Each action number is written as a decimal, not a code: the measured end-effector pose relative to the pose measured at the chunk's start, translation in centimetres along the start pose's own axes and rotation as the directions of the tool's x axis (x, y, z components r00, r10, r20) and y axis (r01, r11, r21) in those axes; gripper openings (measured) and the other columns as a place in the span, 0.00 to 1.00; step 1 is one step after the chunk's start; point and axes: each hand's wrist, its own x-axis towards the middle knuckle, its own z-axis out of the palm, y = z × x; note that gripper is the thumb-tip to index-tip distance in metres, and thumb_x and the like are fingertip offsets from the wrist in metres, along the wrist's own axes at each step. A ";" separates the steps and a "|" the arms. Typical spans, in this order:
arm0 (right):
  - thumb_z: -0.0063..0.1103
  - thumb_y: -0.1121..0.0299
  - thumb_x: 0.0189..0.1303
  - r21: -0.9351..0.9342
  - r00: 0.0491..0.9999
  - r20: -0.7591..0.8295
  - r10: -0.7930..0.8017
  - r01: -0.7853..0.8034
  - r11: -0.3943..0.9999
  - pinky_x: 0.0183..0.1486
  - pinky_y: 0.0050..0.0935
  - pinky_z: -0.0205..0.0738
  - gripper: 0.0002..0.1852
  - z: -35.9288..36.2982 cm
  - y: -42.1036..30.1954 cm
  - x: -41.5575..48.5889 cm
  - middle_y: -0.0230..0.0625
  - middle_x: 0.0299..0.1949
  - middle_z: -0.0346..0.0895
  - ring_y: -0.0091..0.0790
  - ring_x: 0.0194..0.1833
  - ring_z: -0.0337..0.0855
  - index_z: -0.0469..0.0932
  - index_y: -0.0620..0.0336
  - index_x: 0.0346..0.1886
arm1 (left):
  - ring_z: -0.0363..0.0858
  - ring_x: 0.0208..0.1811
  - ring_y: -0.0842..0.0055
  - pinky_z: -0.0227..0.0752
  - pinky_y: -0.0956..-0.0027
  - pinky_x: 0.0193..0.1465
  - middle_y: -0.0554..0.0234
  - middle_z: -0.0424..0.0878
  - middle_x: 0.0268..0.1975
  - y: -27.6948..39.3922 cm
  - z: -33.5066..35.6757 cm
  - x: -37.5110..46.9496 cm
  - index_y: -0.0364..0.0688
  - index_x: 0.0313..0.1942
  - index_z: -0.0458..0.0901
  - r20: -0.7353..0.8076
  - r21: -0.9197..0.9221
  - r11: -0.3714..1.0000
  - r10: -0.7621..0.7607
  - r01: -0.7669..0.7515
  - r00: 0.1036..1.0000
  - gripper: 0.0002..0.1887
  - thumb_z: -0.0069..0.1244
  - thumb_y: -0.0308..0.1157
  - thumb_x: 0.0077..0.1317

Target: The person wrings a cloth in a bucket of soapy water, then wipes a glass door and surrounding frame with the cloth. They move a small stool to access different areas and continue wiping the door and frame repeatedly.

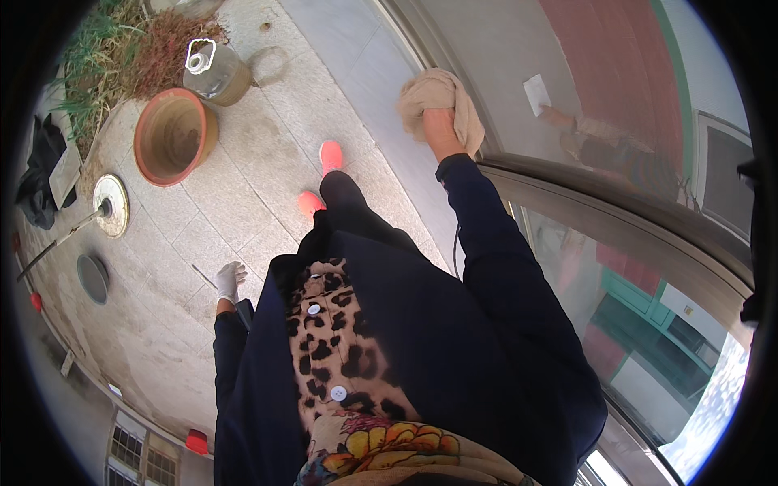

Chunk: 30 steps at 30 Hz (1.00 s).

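Observation:
My right hand (442, 129) is pressed into a crumpled beige cloth (447, 85), which covers the fingers. The cloth lies against the lower edge of a metal window frame (480, 115), beside the glass pane (510, 67). Low at my other side hangs my left hand (230, 280) in a whitish glove, its fingers partly bent. A thin stick-like thing (203, 276) shows next to it; whether the hand holds it cannot be told.
Tiled paving (225, 200) lies around my pink shoes (331, 157). A brown clay pot (206, 136), a clear plastic jug (225, 76), a round white base with a pole (112, 209) and a grey basin (92, 279) stand on it. Plants (103, 79) grow beyond the pot.

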 end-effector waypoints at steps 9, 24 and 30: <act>0.51 0.70 0.57 0.055 0.990 -0.053 -0.131 0.134 0.989 0.54 0.36 0.70 0.14 1.3 -6.9 14.2 0.50 0.50 0.77 0.45 0.52 0.76 0.80 0.64 0.45 | 0.77 0.21 0.77 0.70 0.74 0.24 0.63 0.81 0.27 -1.2 -3.0 1.4 0.38 0.35 0.79 -0.175 -0.176 0.983 -0.090 0.059 0.980 0.10 0.47 0.35 0.63; 0.48 0.66 0.61 0.093 0.930 0.124 -0.346 0.336 0.937 0.56 0.42 0.69 0.16 2.2 -19.0 38.3 0.51 0.49 0.79 0.51 0.52 0.78 0.80 0.60 0.48 | 0.81 0.33 0.78 0.71 0.74 0.37 0.62 0.84 0.37 22.3 2.2 -1.2 0.38 0.43 0.80 -0.121 -0.079 0.980 0.174 -0.184 0.977 0.15 0.45 0.40 0.68; 0.47 0.66 0.62 -0.014 0.909 -0.108 -0.402 0.403 0.915 0.56 0.41 0.68 0.15 -0.5 -18.9 35.6 0.46 0.53 0.76 0.45 0.54 0.76 0.78 0.56 0.50 | 0.80 0.30 0.78 0.72 0.74 0.33 0.62 0.83 0.33 22.8 0.1 1.8 0.38 0.41 0.79 -0.043 -0.035 0.996 0.079 -0.081 0.996 0.12 0.46 0.38 0.66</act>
